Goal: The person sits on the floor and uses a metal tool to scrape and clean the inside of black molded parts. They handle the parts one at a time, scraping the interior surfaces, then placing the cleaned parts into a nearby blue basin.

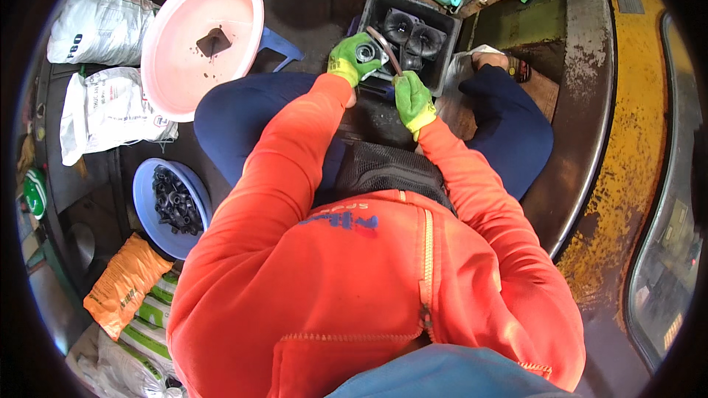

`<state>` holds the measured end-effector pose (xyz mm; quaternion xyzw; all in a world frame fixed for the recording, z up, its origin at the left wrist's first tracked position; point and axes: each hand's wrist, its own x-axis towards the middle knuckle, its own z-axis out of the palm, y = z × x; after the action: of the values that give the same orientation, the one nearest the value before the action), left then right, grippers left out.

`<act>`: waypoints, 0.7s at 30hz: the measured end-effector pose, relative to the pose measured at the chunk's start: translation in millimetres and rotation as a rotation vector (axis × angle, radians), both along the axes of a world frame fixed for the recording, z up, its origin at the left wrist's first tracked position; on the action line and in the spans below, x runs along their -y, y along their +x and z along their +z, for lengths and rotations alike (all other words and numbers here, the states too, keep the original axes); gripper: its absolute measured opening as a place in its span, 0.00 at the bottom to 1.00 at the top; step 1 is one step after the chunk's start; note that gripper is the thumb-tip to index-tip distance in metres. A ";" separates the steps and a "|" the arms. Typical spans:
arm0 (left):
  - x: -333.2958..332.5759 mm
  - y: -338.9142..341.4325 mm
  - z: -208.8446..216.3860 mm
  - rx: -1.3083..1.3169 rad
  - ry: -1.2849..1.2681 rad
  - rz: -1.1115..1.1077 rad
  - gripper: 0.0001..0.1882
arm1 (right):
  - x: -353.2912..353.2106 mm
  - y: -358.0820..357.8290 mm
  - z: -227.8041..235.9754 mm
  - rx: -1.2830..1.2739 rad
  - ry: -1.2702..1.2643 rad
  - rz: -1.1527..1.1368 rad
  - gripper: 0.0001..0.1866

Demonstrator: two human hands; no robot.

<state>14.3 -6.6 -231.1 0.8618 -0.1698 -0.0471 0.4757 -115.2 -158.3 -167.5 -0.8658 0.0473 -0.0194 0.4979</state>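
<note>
While left hand [348,59] holds round part [366,52], white sack [103,22] bears dark lettering [74,45].

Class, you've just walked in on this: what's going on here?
A seated person works with gloved hands. The left hand holds a small part with a round face; the right hand grips a slim brown stick angled close to it, though whether they touch is hard to tell. Just beyond, a black bin holds dark flared parts. To the left, a pink basin has a dark piece in it, and a blue basin holds a heap of small black parts.
</note>
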 end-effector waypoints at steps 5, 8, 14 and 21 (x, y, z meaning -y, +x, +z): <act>0.0 -1.4 4.2 -0.157 0.067 -0.041 0.22 | 1.9 1.4 -17.2 -0.113 -0.204 0.054 0.17; 0.3 -3.8 10.1 -0.103 -0.056 -0.055 0.16 | 0.6 0.6 -20.3 -0.030 -0.087 0.061 0.21; 0.7 -1.1 17.5 -0.103 0.026 -0.072 0.16 | -1.4 3.3 -16.4 -0.271 -0.056 0.040 0.28; 0.5 -4.7 14.6 -0.075 -0.022 -0.044 0.16 | 1.9 -1.6 -18.6 -0.255 0.000 0.021 0.24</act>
<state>9.6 -7.2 -216.5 0.8502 -0.1714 -0.0881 0.4899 -116.8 -160.1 -186.1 -0.8618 0.1012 0.0958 0.4878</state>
